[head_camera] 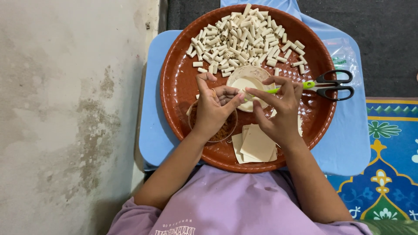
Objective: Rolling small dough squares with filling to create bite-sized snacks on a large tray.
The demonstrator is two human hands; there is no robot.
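Right now my left hand (214, 108) and my right hand (278, 111) meet over the middle of the round brown tray (176, 87), fingertips almost touching. Both are pinched together on a small pale wrapper piece (242, 95) held between them; it is mostly hidden by my fingers, so I cannot tell its exact shape. My left hand curls its fingers inward, thumb pointing up, and hovers above a small clear cup of brownish filling (222, 130) that sits on the tray just under my wrist. My right hand arches over a stack of flat square wrappers (257, 144) lying at the near edge of the tray.

Just beyond my fingers stands a small bowl of whitish paste (248, 78), with a green-handled tool (273, 90) reaching into it from the right. At the far side of the tray lies a heap of short pale rolls (244, 39). Black-handled scissors (333, 85) rest across the tray's right rim. The tray sits on a light blue counter (150, 109), beside a grey wall (65, 109); a patterned blue mat (387, 165) shows at the right.
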